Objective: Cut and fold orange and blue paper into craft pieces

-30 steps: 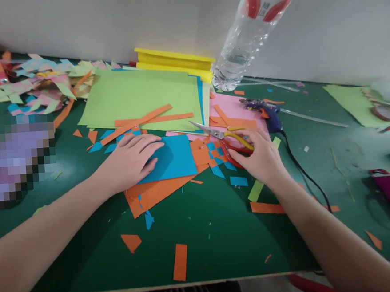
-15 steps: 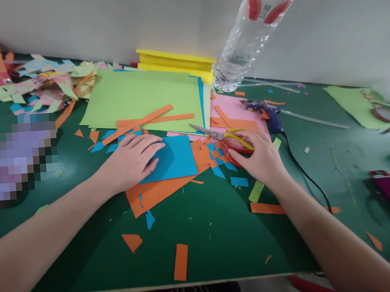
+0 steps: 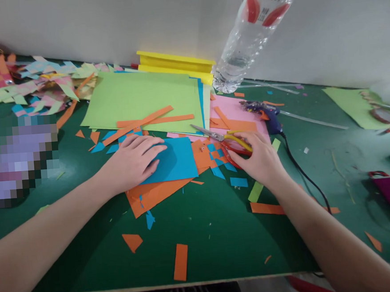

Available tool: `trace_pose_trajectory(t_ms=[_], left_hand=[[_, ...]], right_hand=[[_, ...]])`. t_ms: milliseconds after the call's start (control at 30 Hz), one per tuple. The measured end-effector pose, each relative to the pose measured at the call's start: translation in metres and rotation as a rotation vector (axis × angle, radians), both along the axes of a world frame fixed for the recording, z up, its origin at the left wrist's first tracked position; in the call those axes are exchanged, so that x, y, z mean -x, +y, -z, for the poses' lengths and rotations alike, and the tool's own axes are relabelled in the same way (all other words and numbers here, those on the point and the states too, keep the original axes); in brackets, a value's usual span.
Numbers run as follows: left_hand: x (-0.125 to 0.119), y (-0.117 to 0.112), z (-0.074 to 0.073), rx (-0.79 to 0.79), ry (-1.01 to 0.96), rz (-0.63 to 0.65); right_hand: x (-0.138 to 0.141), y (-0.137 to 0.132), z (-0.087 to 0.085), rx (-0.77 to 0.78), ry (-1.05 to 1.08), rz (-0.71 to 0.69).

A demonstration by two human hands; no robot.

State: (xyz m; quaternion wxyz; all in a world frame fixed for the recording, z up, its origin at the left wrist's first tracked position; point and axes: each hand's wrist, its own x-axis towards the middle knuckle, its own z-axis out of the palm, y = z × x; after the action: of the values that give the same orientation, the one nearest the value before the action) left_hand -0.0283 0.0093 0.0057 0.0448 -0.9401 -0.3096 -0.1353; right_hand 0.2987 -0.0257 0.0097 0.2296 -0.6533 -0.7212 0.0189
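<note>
My left hand (image 3: 132, 161) lies flat, fingers stretched out, on the left part of a blue paper sheet (image 3: 177, 160). That sheet rests on an orange sheet (image 3: 151, 195) on the green table (image 3: 214, 224). My right hand (image 3: 261, 159) rests on the yellow and red handles of a pair of scissors (image 3: 223, 138), fingers curled over them. The scissor blades point left toward the green paper. A woven blue and orange paper patch (image 3: 214, 156) lies between the two hands.
A stack of green paper (image 3: 141, 96) with orange strips lies behind my hands, a yellow box (image 3: 176, 63) behind it. A clear bottle (image 3: 247, 35) stands at the back. A glue gun (image 3: 269, 114) with black cord lies right. Paper scraps dot the table.
Both hands have stayed almost still. The view has shifted very slightly.
</note>
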Motion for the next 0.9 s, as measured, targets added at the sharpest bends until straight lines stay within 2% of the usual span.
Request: trace_pose_trajectory(t_ms=[200,633,900], left_hand=[[0.0021,-0.0002,0.0010,-0.002,0.004,-0.050],[-0.0003,-0.0009,-0.0013,-0.069,0.016,-0.039],[-0.0001,-0.0018,-0.0024,-0.083,0.019,-0.055]], right_hand=[[0.0012,-0.0014,-0.0021,0.023,0.038,0.033],[0.0025,-0.0034,-0.0075,-0.035,0.026,-0.060],[-0.0030,-0.0011,-0.0039,-0.051,-0.017,-0.040]])
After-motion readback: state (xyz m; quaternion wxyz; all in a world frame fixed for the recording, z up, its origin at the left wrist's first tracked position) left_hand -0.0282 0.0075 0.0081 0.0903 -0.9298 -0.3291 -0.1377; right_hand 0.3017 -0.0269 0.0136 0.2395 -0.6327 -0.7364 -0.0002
